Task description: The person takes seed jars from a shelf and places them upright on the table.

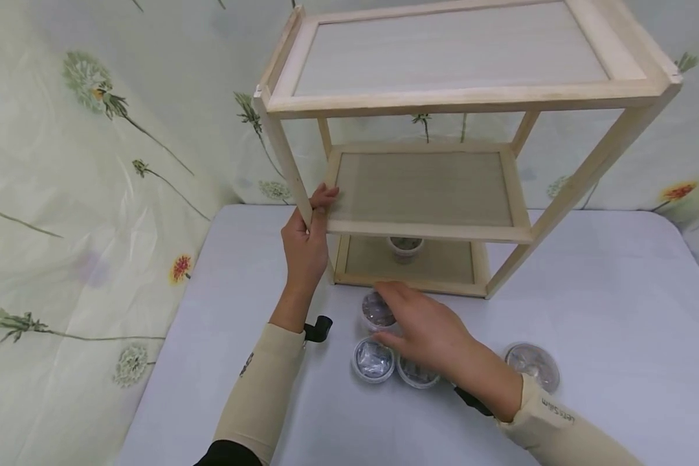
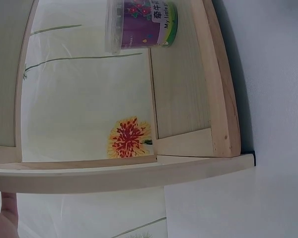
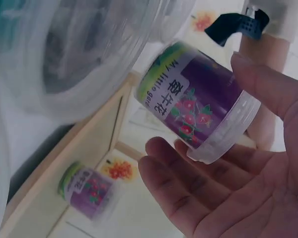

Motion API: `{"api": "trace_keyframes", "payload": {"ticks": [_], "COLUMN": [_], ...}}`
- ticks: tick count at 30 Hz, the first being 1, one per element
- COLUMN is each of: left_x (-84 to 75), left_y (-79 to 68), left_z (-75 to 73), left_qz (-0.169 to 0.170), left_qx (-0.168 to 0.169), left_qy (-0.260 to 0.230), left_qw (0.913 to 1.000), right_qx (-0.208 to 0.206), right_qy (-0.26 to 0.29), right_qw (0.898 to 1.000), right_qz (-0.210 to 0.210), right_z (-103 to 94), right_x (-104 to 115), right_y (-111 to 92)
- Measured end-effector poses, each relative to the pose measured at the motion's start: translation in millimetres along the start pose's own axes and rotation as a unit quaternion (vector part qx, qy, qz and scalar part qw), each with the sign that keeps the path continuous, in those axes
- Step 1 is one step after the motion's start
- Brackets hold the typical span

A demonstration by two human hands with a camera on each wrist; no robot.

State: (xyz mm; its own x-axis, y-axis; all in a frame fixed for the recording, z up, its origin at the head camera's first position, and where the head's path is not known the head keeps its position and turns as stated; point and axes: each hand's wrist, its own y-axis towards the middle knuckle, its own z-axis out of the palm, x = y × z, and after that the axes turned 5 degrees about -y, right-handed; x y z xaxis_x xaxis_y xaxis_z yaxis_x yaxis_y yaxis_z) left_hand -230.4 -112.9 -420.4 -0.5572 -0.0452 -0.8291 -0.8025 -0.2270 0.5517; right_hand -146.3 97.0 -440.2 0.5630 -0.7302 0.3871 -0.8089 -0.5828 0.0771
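Note:
My left hand (image 1: 307,243) grips the left front post of a three-tier wooden shelf (image 1: 431,232); a fingertip beside the wood shows in the left wrist view. My right hand (image 1: 428,330) is spread around a small plastic cup (image 1: 378,309) with a clear lid and a purple "My little garden" label. In the right wrist view the thumb lies by the lid end, and a gap shows between the other fingers and the cup (image 3: 196,99). Two similar lidded cups stand close by, one at the left (image 1: 374,360) and one (image 1: 416,373) partly under the hand.
Another purple-labelled cup (image 2: 146,22) stands on the shelf's bottom tier. To the right of my right hand, a wider round lidded container (image 1: 532,366) sits on the white-covered table (image 1: 611,291). Flower-patterned sheeting (image 1: 93,226) hangs behind and at the left.

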Motion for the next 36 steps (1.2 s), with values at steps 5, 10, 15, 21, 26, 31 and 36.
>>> {"api": "trace_keyframes", "payload": {"ticks": [5,10,15,21,26,31,36], "left_x": [-0.1,2.1,1.6,0.6,1.8,1.9,0.9], "left_y": [0.4,0.4,-0.1,0.5,0.5,1.2,2.2], "left_z": [0.8,0.7,0.7,1.6,0.8,0.6,0.1], "left_qz": [0.000,0.000,0.002,0.002,0.002,0.000,0.002], "left_qx": [-0.003,-0.002,-0.001,-0.004,-0.006,-0.007,-0.004], "left_qy": [0.003,0.004,0.001,0.004,0.003,0.001,-0.001], "left_qw": [1.0000,1.0000,1.0000,1.0000,1.0000,1.0000,1.0000], "right_qx": [-0.008,0.000,0.004,-0.004,-0.002,-0.001,0.001], "right_qy": [0.008,0.002,-0.008,-0.008,0.007,0.011,0.004], "right_qw": [1.000,1.000,1.000,1.000,1.000,1.000,0.999], "right_qz": [-0.009,-0.008,-0.009,-0.017,-0.019,-0.027,-0.040], "right_z": [5.0,6.6,8.4,14.4,20.3,27.6,36.0], "right_x": [5.6,9.0,9.6,10.4,15.7,22.3,27.1], "right_y": [3.6,4.3,4.8,8.9,12.4,16.0,19.7]}}
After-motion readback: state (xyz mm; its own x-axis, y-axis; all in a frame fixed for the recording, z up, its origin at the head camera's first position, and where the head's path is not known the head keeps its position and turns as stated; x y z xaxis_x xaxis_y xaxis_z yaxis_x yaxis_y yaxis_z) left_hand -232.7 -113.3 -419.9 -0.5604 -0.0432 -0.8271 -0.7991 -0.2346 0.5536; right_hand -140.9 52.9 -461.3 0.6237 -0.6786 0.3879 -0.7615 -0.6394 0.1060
